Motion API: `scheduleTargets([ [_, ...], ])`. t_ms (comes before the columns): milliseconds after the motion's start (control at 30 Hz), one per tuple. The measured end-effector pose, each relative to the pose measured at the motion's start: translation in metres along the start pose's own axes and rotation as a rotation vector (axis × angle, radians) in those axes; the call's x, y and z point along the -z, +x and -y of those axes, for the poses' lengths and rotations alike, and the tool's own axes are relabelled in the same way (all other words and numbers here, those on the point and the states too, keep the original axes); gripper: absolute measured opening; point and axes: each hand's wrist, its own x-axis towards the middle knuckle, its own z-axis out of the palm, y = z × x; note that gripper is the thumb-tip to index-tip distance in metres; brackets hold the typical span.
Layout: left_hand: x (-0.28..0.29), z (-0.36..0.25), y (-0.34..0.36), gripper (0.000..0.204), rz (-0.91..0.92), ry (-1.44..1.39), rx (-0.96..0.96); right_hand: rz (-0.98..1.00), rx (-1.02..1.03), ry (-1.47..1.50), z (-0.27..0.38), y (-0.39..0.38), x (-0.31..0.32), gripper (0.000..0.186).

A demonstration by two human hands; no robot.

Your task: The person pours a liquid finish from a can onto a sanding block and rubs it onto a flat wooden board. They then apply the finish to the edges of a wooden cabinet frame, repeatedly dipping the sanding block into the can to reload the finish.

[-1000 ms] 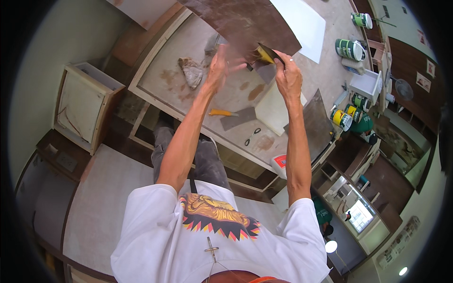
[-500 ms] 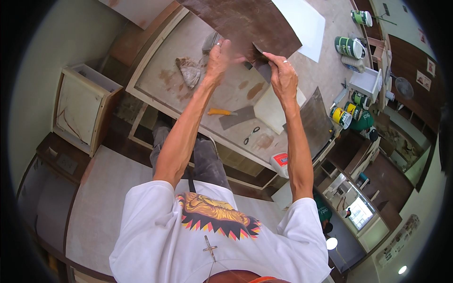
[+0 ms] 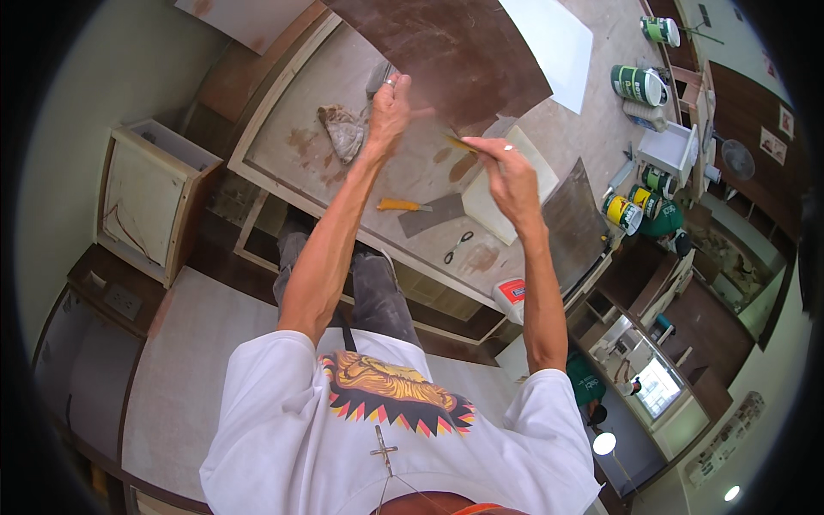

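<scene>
Low in the frame, a white printed shirt. Higher, centre-right, right hand (image 3: 512, 176) pinching a thin yellow-tipped tool (image 3: 459, 142). Centre-top, left hand (image 3: 390, 107) closed on the lower edge of a large dark-brown laminate sheet (image 3: 446, 51). Beneath, a dusty wooden workbench (image 3: 300, 129) with yellow-handled scraper (image 3: 403, 205) and scissors (image 3: 457, 246).

Bare tabletop (image 3: 300, 103) left, rag (image 3: 342, 129), scraper (image 3: 425, 212), scissors (image 3: 457, 246) below

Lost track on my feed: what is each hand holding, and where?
Left hand grips the brown sheet at its lower edge; right hand pinches a thin yellowish tool by its near end.
</scene>
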Motion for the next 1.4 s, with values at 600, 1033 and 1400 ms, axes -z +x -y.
scheduleTargets([
  [600, -0.043, 0.029, -0.027, 0.089, 0.26, -0.381, 0.218, -0.585, 0.031, 0.096, -0.09, 0.014, -0.017, 0.036],
  [1033, -0.059, 0.028, -0.033, 0.092, 0.19, -0.277, 0.166, -0.354, 0.08, -0.311, -0.096, -0.026, -0.033, 0.06],
  [1400, -0.048, 0.035, -0.028, 0.093, 0.245, -0.274, 0.202, -0.307, 0.012, -0.28, -0.096, 0.019, 0.012, 0.037],
])
